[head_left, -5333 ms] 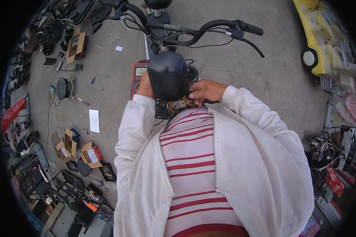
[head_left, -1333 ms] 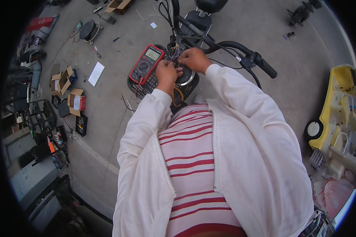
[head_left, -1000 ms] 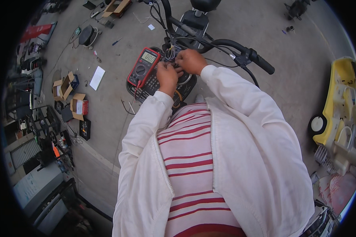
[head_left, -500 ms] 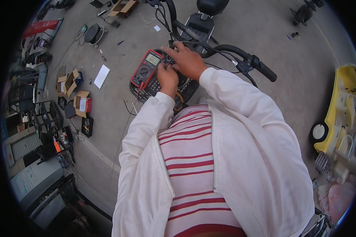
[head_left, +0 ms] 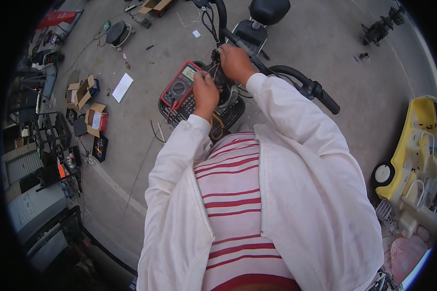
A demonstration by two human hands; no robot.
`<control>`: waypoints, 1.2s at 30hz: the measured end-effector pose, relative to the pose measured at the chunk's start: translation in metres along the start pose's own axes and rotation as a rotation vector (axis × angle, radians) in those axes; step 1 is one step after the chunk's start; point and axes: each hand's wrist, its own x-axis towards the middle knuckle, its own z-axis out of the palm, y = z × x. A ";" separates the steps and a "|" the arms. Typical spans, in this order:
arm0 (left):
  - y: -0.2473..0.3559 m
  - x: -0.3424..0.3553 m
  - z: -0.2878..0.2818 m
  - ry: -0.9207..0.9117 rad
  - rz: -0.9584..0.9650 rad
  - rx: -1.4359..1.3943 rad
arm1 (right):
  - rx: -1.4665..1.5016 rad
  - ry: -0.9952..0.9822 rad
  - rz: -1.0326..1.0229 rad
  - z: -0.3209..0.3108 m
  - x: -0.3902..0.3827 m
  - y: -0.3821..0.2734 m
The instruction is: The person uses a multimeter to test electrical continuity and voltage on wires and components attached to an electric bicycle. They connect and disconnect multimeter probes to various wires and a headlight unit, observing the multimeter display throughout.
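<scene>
A red and grey multimeter [head_left: 178, 88] with a lit display rests tilted in the black basket [head_left: 234, 113] on the front of an electric bike. Right beside its display, my left hand [head_left: 207, 93] is closed, its fingertips pinching a thin wire. My right hand [head_left: 236, 65] is raised by the bike's stem, fingers closed on thin wires [head_left: 215, 71] that run between the two hands. A red test lead [head_left: 172, 109] hangs from the meter's lower end. An orange cable loop [head_left: 220, 125] lies at the basket's near side. My hands hide the wire ends.
The bike's handlebar [head_left: 296, 72] and black seat [head_left: 270, 10] stand ahead. On the floor to the left are opened cardboard boxes [head_left: 85, 92], a white sheet [head_left: 123, 88] and a stool [head_left: 116, 34]. At the right stands a yellow toy-car-like body [head_left: 403, 150] with a wheel.
My right hand has drawn up and right, away from the left, and closed; thin wires now show between them. My left hand has shifted slightly. The whole view has turned a little.
</scene>
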 end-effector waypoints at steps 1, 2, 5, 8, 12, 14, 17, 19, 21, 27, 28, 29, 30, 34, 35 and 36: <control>-0.001 0.002 -0.001 -0.013 0.037 0.011 | -0.016 0.013 -0.014 0.001 0.003 0.001; 0.000 0.002 -0.001 -0.025 0.042 -0.006 | -0.030 0.028 -0.028 0.001 0.006 0.002; 0.002 0.002 -0.002 -0.062 0.034 -0.099 | 0.058 0.043 -0.009 -0.003 0.008 0.000; 0.001 0.000 -0.005 -0.105 -0.027 -0.226 | 0.230 0.071 0.026 -0.017 -0.007 -0.013; -0.003 -0.005 -0.010 -0.179 -0.113 -0.272 | 0.337 0.261 0.102 -0.029 -0.051 -0.024; -0.003 -0.006 -0.010 -0.199 -0.134 -0.281 | 0.356 0.161 0.160 -0.027 -0.067 -0.017; -0.003 -0.004 -0.012 -0.212 -0.136 -0.288 | 0.328 0.000 0.207 -0.024 -0.077 -0.017; -0.007 -0.002 -0.012 -0.214 -0.123 -0.312 | 0.405 -0.036 0.221 -0.016 -0.077 -0.015; -0.006 -0.001 -0.014 -0.236 -0.130 -0.291 | 0.446 -0.055 0.250 -0.008 -0.075 -0.010; -0.010 0.005 -0.023 -0.302 -0.176 -0.249 | 0.414 -0.139 0.268 -0.007 -0.065 0.000; -0.011 0.005 -0.023 -0.306 -0.174 -0.253 | 0.413 -0.152 0.264 -0.008 -0.065 0.000; -0.012 0.006 -0.024 -0.313 -0.173 -0.254 | 0.410 -0.162 0.259 -0.008 -0.064 -0.001; -0.012 0.007 -0.024 -0.320 -0.172 -0.256 | 0.396 -0.166 0.264 -0.007 -0.064 -0.002; -0.010 0.008 -0.026 -0.363 -0.189 -0.247 | 0.319 -0.184 0.258 -0.006 -0.059 -0.005; -0.011 0.009 -0.026 -0.370 -0.189 -0.248 | 0.295 -0.190 0.251 -0.007 -0.059 -0.007; -0.012 0.009 -0.027 -0.378 -0.190 -0.249 | 0.186 -0.192 0.166 -0.009 -0.058 -0.008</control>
